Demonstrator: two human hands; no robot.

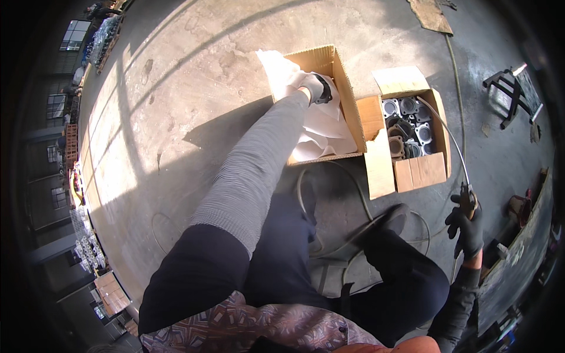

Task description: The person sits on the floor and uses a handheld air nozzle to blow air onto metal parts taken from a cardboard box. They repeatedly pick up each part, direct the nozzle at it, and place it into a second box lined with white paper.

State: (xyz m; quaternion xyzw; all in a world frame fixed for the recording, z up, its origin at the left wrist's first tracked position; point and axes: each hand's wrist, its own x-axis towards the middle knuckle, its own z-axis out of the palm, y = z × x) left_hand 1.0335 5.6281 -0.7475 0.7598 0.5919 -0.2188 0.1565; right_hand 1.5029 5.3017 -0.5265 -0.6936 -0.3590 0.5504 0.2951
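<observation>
In the head view, the left hand is over the paper in the larger cardboard box, upper centre, fingers clamped on what looks like a dark metal part. At right, the right hand has its fingers around an air gun, its thin tube reaching toward the smaller box. The step seems to be handling that part; the next move calls for a steady grip clear of the paper.

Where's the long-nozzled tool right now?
Head view, right side: the long-nozzled tool is in the right grip, its thin nozzle angling up-left toward the open carton of metal parts.
</observation>
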